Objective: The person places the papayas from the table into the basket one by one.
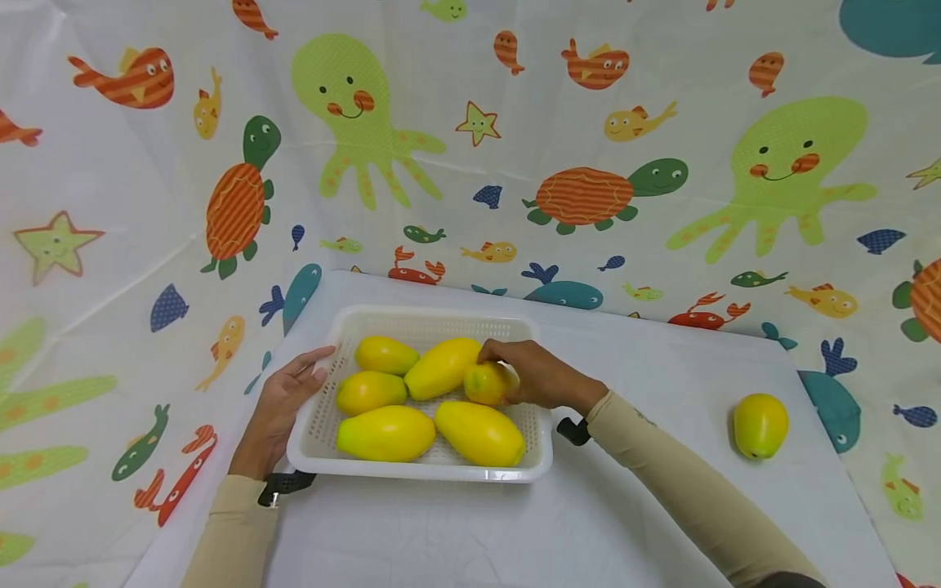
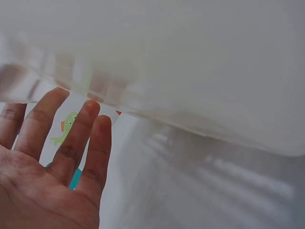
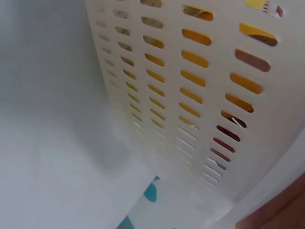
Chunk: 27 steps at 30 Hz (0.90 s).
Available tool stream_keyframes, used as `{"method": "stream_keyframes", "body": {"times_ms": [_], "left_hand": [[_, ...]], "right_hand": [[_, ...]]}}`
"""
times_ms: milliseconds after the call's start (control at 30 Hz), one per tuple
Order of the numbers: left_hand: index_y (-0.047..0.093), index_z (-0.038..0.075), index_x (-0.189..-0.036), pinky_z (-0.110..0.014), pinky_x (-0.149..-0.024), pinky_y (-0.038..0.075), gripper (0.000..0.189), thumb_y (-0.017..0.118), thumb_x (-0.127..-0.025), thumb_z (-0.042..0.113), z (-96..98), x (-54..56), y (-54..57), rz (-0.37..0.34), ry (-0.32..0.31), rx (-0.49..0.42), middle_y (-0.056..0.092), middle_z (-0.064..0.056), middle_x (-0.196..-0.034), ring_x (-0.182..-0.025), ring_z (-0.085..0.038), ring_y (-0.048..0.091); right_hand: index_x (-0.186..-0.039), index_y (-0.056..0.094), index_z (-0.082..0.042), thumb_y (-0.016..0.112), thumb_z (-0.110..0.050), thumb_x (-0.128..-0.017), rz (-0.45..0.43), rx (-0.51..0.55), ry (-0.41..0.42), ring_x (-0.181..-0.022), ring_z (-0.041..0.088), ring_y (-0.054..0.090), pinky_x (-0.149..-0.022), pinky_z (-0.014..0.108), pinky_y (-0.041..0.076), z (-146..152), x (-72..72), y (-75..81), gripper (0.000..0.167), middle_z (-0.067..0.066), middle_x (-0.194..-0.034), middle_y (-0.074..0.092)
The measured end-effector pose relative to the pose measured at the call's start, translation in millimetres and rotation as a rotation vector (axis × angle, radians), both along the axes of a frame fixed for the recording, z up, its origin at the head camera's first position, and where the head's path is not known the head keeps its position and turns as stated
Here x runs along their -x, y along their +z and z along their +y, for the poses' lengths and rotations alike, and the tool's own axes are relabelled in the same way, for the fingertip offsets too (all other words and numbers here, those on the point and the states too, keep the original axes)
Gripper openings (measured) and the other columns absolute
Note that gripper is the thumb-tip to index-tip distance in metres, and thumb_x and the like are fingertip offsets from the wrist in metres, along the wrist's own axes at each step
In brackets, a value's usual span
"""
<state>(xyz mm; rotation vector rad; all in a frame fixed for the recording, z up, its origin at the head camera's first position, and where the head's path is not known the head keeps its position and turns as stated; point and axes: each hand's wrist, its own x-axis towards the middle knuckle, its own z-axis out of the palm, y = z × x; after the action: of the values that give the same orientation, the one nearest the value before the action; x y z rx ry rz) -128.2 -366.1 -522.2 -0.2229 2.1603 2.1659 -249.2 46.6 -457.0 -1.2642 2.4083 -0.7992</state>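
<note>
A white plastic basket (image 1: 419, 470) with slotted walls holds several yellow fruits, the larger ones shaped like papayas. My right hand (image 1: 540, 374) reaches over its right wall and grips a smaller yellow fruit (image 1: 485, 384), thumb and fingers around its sides. At the basket's left wall is my left hand (image 1: 285, 404), its fingers loosely extended and the fingertips right at the rim. The left wrist view shows this hand (image 2: 57, 157) palm up beside the basket's blurred wall (image 2: 190, 71). In the right wrist view the slotted wall (image 3: 167, 76) hides the fruit and most of the right hand.
Another yellow fruit (image 1: 760, 425) stands on the white table (image 1: 647, 506), well to the right of the basket. A curtain (image 1: 456, 171) printed with sea animals hangs behind the table and along its sides. Dark bands (image 1: 285, 485) sit on both wrists.
</note>
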Motion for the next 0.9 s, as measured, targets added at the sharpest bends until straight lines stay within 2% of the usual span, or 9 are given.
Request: {"method": "stream_keyframes", "body": {"times_ms": [200,400,567,667,900], "left_hand": [[0.042,0.027,-0.163,-0.039,-0.095,0.064,0.061,0.063,-0.107,0.039,1.2,1.0,0.6,0.004,-0.002,-0.022,0.040,-0.006,-0.172,-0.122,-0.011,0.071],[0.043,0.028,-0.163,-0.038,-0.095,0.064,0.060,0.063,-0.107,0.039,0.9,0.8,0.5,0.003,0.004,-0.013,0.041,-0.004,-0.171,-0.122,-0.011,0.071],[0.043,0.028,-0.163,-0.038,-0.096,0.064,0.059,0.062,-0.108,0.039,0.4,1.3,0.6,0.003,-0.003,-0.006,0.041,-0.004,-0.172,-0.123,-0.012,0.070],[0.042,0.029,-0.163,-0.039,-0.096,0.064,0.059,0.061,-0.108,0.039,-0.7,1.8,-0.3,0.002,-0.005,-0.002,0.040,-0.005,-0.172,-0.123,-0.012,0.070],[0.043,0.031,-0.162,-0.042,-0.096,0.064,0.060,0.062,-0.107,0.042,-2.2,0.7,-0.4,-0.013,0.003,0.004,0.041,-0.005,-0.172,-0.123,-0.013,0.071]], "right_hand": [[-0.129,0.061,-0.018,0.094,-0.012,-0.081,0.036,-0.033,-0.028,-0.133,0.020,0.065,-0.116,0.043,0.053,1.7,0.1,1.7,0.060,0.000,-0.141,0.070],[-0.135,0.063,-0.018,0.095,-0.016,-0.081,0.015,0.012,-0.040,-0.133,0.023,0.065,-0.115,0.045,0.054,4.8,0.2,-0.8,0.062,-0.002,-0.142,0.069],[-0.142,0.064,-0.018,0.094,-0.023,-0.082,-0.016,0.087,-0.134,-0.136,0.033,0.063,-0.115,0.052,0.054,15.4,-3.1,3.7,0.068,-0.002,-0.146,0.066],[-0.143,0.064,-0.020,0.093,-0.024,-0.084,-0.003,0.123,-0.206,-0.138,0.033,0.061,-0.115,0.054,0.053,25.2,-4.7,10.5,0.066,-0.001,-0.148,0.065],[-0.145,0.064,-0.019,0.094,-0.029,-0.082,0.099,0.180,-0.314,-0.138,0.030,0.061,-0.114,0.055,0.053,58.6,-3.0,24.9,0.070,0.001,-0.148,0.066]]}}
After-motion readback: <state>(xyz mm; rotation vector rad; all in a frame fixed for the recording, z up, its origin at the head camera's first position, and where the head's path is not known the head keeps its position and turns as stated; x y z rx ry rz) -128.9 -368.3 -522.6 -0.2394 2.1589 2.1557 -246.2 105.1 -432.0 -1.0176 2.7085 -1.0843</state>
